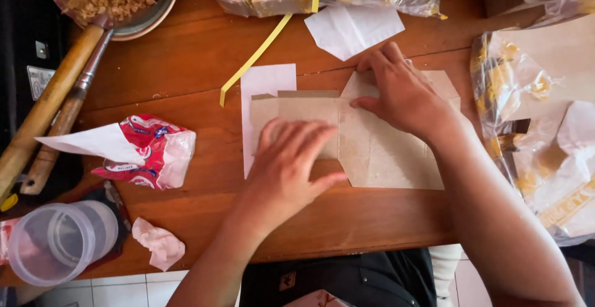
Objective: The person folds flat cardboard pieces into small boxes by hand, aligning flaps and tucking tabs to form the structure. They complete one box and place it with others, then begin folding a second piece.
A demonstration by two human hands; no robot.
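**Cardboard blank pressed flat on the table**

A flat brown cardboard blank (378,152) is pinned mid-table (186,77) over white paper (263,84). The left hand (288,164) is spread, fingers released, holding it still; the right hand (406,93) is laid flat, grasping nothing, seemingly flattening a fold.

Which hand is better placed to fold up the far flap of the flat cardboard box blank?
Probably the right hand: it already rests on the far flap of the cardboard blank, fingertips at the crease. The left hand lies flat on the near left panel, pinning it down.
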